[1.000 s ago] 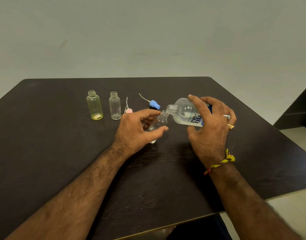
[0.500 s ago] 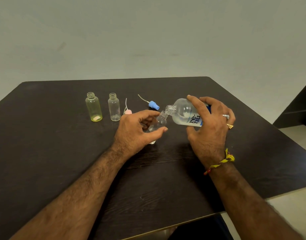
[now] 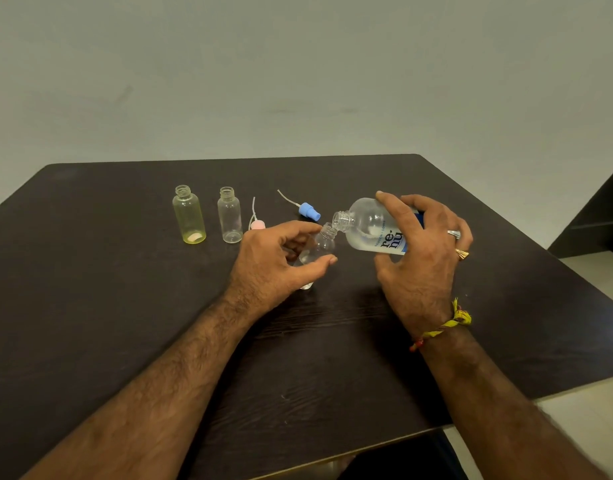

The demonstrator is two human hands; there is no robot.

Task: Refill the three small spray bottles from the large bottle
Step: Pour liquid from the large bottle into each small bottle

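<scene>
A: Quick pass. Your left hand (image 3: 280, 259), what's it doing?

B: Your left hand is curled round a small clear bottle (image 3: 317, 249) just left of frame centre, thumb in front, fingers behind. The bottle is tilted, its open neck leaning to the right. Whether its base touches the table (image 3: 90, 306) you can't tell; your palm hides it.

A: And your right hand (image 3: 422, 258)?

B: Grasping the large bottle (image 3: 370, 226), right of centre. Fingers wrap over the top, thumb underneath. You hold it tipped nearly on its side, mouth pointing left and meeting the small bottle's neck. Clear liquid sits in its lower side. The label reads "re-nu".

A: Liquid flowing?

B: Can't tell, too small. Some clear liquid shows low in the small bottle.

A: Other bottles?

B: Two stand upright in the centre-left, both uncapped, near each other but apart. The yellowish bottle (image 3: 189, 220) is further left, with something pale at its bottom. The second clear bottle (image 3: 229, 220) is just right of it.

A: Spray tops?

B: The pink spray head (image 3: 257, 223) lies right of that second clear bottle, its tube pointing up-frame, partly behind your left hand. The blue spray head (image 3: 309, 212) lies just above your left hand's fingers, tube running to the upper left.

A: Anything on your right hand?

B: Two rings (image 3: 458, 243) on the fingers, and a yellow thread band (image 3: 443, 325) at the wrist.
</scene>
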